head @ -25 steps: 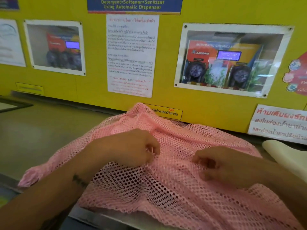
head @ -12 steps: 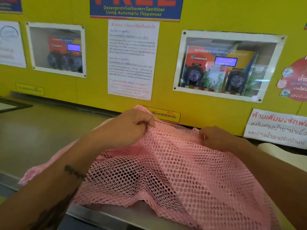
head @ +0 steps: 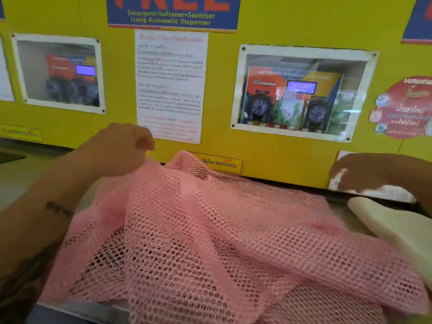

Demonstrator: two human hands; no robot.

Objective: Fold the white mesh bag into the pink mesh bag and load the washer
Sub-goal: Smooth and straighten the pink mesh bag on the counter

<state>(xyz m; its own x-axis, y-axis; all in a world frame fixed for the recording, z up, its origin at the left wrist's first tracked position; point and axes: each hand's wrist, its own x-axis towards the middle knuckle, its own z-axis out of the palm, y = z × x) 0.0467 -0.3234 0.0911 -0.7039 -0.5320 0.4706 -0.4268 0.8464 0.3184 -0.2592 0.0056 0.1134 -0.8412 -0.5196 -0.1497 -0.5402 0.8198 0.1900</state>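
The pink mesh bag (head: 210,242) lies spread and rumpled over the grey counter in front of me. My left hand (head: 121,148) is closed on the bag's far left edge and holds it lifted above the counter. My right hand (head: 367,171) is blurred at the far right, off the pink bag and just above a white folded cloth piece (head: 395,230) that lies on the counter at the right edge. The blur hides whether its fingers hold anything. The washer is not in view.
A yellow wall panel (head: 280,155) rises right behind the counter, carrying paper notices (head: 171,85) and two windows onto detergent dispensers (head: 301,94). The bare grey counter (head: 21,181) stretches to the left. A metal edge (head: 77,312) runs along the front.
My left hand has lifted the bag's edge higher and to the left. My right hand has let go of the pink mesh and swung right, over the white cloth.
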